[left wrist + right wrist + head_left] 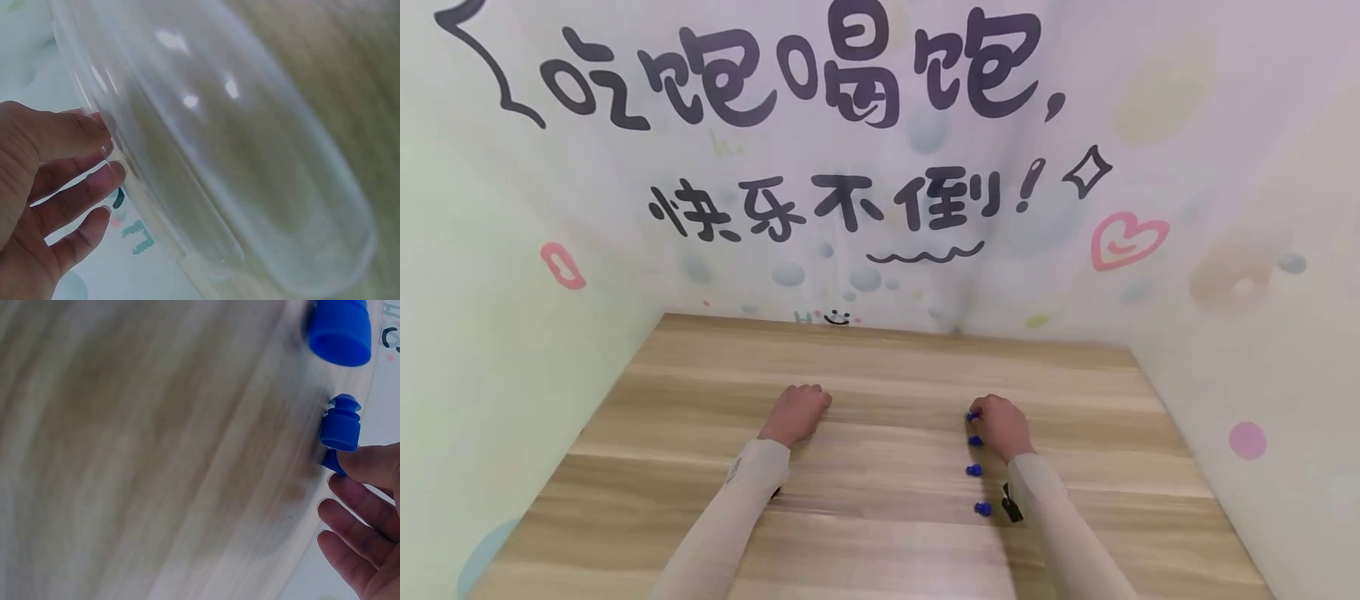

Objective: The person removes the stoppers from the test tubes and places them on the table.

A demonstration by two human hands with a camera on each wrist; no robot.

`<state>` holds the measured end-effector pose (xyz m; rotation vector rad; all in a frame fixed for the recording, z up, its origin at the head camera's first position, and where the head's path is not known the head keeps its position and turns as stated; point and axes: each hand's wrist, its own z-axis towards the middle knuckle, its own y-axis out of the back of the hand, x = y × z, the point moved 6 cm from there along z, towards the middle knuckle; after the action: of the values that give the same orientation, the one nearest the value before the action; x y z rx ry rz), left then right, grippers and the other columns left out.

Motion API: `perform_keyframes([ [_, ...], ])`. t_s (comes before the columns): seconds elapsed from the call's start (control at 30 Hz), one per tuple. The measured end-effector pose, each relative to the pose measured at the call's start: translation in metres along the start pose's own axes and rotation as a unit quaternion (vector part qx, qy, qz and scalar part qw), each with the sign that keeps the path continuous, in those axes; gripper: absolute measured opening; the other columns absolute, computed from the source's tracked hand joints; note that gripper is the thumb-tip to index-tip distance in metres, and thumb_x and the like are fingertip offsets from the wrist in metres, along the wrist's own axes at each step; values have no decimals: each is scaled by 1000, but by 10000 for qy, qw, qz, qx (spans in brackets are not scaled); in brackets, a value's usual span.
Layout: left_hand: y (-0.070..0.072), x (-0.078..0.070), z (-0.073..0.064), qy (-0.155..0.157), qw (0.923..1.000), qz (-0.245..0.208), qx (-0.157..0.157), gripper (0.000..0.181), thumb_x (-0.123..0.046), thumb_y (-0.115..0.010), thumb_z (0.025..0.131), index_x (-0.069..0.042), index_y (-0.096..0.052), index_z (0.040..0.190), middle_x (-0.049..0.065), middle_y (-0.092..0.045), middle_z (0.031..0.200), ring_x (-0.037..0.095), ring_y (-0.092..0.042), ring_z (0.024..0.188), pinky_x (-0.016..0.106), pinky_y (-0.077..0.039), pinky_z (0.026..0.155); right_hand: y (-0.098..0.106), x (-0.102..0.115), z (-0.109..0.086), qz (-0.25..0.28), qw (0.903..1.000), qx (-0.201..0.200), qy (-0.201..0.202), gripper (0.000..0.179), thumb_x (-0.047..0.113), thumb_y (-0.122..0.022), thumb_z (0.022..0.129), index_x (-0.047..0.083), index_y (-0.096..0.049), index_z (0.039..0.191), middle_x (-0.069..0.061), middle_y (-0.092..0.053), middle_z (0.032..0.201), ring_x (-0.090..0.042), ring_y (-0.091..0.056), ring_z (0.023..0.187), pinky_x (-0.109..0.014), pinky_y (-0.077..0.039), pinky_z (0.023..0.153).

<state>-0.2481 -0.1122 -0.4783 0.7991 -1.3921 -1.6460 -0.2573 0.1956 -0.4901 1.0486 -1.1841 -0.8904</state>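
Observation:
My right hand (1002, 427) pinches the farthest of several blue stoppers; in the right wrist view that blue stopper (332, 461) is mostly hidden by the thumb. The others run in a row toward me: a ribbed stopper (342, 423) beside the thumb, a larger-looking one (340, 337) with a hollow end, and the nearest stopper (982, 508). On the left, my left hand (799, 414) is low over the table, thumb and fingertips gripping the edge of a clear tube (115, 147). Closer to that camera lies another clear, round-ended tube (269, 187).
The wood-grain table (880, 367) meets a printed wall sheet (880, 283) at its far edge, with more sheet at both sides. Below the right cuff hangs a black strap (1012, 504). The clear tubes barely show from the head.

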Motion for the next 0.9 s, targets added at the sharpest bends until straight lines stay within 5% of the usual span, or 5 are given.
perform_keyframes([
  [0.53, -3, 0, -5, 14, 10000, -58, 31, 15, 3, -66, 80, -12, -65, 79, 5, -65, 76, 22, -61, 69, 37, -46, 63, 4, 6, -7, 61, 9998, -167, 18, 20, 13, -71, 83, 3, -70, 100, -14, -69, 101, -26, -67, 85, -41, -55, 70],
  [0.9, 10, -2, -11, 58, 9991, -423, -30, 16, -6, -70, 79, -10, -65, 94, 6, -66, 87, 24, -61, 78, 41, -40, 72, 16, 20, -10, 140, 9987, -428, 237, 21, 13, -71, 83, 4, -70, 101, -11, -68, 98, -23, -65, 80, -39, -54, 65],
])
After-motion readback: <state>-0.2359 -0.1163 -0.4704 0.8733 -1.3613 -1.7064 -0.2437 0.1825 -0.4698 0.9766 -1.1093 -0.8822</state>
